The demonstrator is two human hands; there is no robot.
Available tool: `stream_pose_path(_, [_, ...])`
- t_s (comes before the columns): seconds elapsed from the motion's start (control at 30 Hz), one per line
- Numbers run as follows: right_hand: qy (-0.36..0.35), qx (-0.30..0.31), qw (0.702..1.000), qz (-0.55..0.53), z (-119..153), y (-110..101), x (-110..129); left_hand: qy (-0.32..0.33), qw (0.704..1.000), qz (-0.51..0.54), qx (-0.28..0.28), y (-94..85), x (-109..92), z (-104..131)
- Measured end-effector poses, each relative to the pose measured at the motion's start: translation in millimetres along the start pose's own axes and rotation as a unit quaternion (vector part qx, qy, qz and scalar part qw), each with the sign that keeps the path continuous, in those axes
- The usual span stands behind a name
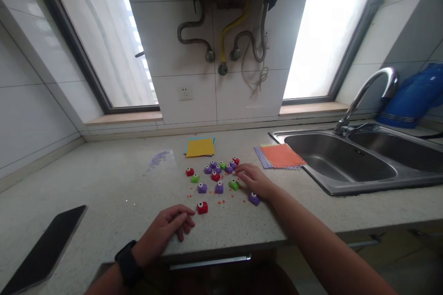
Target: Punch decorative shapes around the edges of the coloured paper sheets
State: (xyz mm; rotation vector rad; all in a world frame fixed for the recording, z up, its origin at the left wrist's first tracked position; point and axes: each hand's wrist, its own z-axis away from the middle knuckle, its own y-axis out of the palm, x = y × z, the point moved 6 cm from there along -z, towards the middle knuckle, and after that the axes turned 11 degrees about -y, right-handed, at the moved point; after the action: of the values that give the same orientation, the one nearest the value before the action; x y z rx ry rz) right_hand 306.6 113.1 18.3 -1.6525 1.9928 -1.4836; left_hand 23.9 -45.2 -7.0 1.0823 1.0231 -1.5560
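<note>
Small red, purple and green craft paper punches, each with a round white top like an eye, stand grouped on the counter. My left hand (173,221) rests near the counter's front edge, fingers loosely bent and apart, holding nothing. Just right of its fingertips is a red punch (202,207). My right hand (254,179) reaches in from the right, fingers stretched out at the edge of the group. Its fingertips are beside a purple punch (229,168); whether they touch it I cannot tell. A green punch (234,185) sits below those fingers, and another purple punch (254,199) lies under the wrist.
Orange paper bits (221,202) are scattered among the punches. Behind them lies a yellow and blue paper stack (200,147). Orange and purple sheets with patterned edges (282,155) lie beside the steel sink (332,189). Purple bits (159,159) and a black tablet-like slab (48,244) are left.
</note>
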Motion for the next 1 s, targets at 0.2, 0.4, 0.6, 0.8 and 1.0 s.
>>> stream_pose_path(0.2, [-0.010, -0.014, 1.000, -0.017, -5, 2, 19, 0.132, 0.958, -0.247, -0.061, 14.1, -26, 19])
stream_pose_path(0.4, [0.031, 0.034, 0.998, 0.034, 40, -8, 35, 0.199, 0.854, -0.450, -0.167, 4.4, -18, 13])
stream_pose_path(0.6, [0.088, 0.093, 0.984, 0.121, 57, 2, 27, 0.145, 0.825, -0.509, -0.197, -11.0, 4, -23])
stream_pose_path(0.8, [0.086, 0.094, 0.983, 0.130, 48, 1, 24, 0.166, 0.823, -0.504, -0.205, -9.7, -9, -48])
stream_pose_path(1.0, [0.095, 0.085, 0.980, 0.152, 47, 3, 24, 0.184, 0.813, -0.516, -0.199, -9.4, -13, -55])
